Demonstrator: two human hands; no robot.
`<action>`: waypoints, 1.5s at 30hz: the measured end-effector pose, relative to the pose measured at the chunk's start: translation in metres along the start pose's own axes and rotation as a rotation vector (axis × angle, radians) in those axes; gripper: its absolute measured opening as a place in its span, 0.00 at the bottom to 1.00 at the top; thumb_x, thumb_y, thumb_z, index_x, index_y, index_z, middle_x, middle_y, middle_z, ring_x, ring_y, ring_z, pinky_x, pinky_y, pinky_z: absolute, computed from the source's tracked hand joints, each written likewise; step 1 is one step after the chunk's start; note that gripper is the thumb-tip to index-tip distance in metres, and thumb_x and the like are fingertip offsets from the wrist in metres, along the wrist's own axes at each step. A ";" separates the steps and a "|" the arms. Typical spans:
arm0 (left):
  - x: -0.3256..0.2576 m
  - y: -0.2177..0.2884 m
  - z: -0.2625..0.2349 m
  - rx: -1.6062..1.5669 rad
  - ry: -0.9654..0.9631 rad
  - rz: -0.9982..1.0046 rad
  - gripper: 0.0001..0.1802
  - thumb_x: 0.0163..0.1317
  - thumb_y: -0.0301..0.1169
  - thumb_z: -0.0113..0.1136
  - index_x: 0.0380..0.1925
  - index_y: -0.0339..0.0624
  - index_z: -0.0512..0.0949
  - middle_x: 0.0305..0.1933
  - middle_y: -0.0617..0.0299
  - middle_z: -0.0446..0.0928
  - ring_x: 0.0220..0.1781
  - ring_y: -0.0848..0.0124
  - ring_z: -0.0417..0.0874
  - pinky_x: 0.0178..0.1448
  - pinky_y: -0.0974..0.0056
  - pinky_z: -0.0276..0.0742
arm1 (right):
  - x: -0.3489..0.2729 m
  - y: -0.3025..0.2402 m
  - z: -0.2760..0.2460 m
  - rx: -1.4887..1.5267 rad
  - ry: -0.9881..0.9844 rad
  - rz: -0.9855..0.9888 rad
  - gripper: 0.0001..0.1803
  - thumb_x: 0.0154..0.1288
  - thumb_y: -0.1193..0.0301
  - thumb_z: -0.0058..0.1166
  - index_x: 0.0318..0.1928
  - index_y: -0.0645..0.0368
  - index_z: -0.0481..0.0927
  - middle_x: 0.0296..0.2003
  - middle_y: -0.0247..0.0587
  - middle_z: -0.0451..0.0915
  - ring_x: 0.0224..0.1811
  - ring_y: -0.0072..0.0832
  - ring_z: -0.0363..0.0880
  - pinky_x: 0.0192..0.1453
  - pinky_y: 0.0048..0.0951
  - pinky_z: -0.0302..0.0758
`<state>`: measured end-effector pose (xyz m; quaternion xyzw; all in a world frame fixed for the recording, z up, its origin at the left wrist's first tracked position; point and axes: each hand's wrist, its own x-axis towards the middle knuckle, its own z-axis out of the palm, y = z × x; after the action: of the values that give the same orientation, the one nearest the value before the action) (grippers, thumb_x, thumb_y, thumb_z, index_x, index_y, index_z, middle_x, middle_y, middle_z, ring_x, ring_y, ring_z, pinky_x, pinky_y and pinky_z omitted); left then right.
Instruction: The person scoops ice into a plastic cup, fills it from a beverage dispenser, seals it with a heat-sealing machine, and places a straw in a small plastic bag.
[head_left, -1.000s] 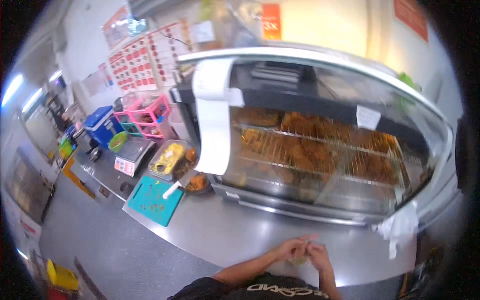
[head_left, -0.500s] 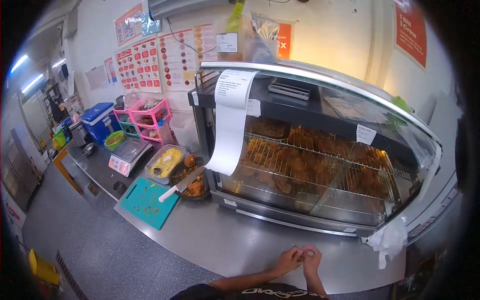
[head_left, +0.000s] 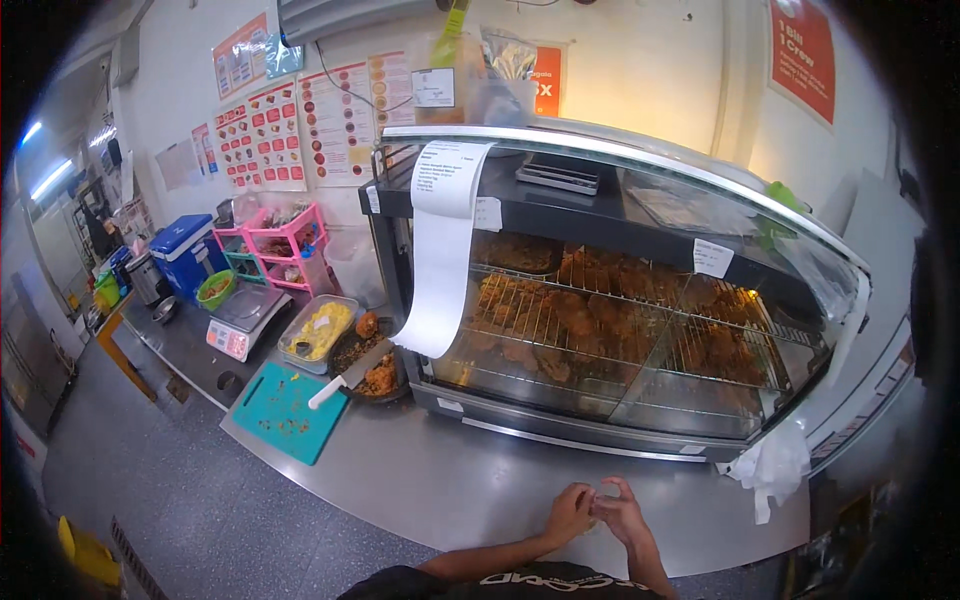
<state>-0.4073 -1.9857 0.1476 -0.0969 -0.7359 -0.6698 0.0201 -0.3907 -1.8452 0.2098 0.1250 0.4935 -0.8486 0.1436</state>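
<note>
Over the front of the steel counter (head_left: 470, 480), my two hands meet below the display warmer. My left hand (head_left: 570, 511) is closed, fingers curled in toward the right. Against it sits my right hand (head_left: 622, 515), its index finger raised and bent, the other fingers drawn in. Whatever lies between the fingertips is too small to make out. Just beyond them stands the glass display warmer (head_left: 590, 425), with browned fried pieces (head_left: 600, 312) on wire racks. A long white paper slip (head_left: 440, 270) hangs down its left front.
Left of the warmer, a white-handled knife (head_left: 335, 388) rests across a dark pan (head_left: 398, 391) of browned food. Beside it are a teal cutting board (head_left: 280, 400) with crumbs, a tub of yellow food (head_left: 322, 328) and a scale (head_left: 232, 335). A white plastic bag (head_left: 775, 465) hangs at the right.
My right hand's index finger has lifted, and its fingers have spread a little from the left hand. Both hands remain together. The whole view has shifted slightly.
</note>
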 end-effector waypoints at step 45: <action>0.036 0.015 -0.024 0.229 -0.439 -0.158 0.10 0.63 0.29 0.64 0.41 0.35 0.83 0.38 0.55 0.81 0.42 0.62 0.81 0.46 0.58 0.76 | -0.027 0.069 -0.031 -0.377 0.368 -0.601 0.13 0.73 0.63 0.50 0.42 0.61 0.75 0.31 0.40 0.82 0.35 0.32 0.81 0.42 0.32 0.75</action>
<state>-0.4424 -2.0039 0.1701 -0.1790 -0.7989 -0.5447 -0.1816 -0.3383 -1.8478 0.1491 0.0963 0.6728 -0.7108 -0.1812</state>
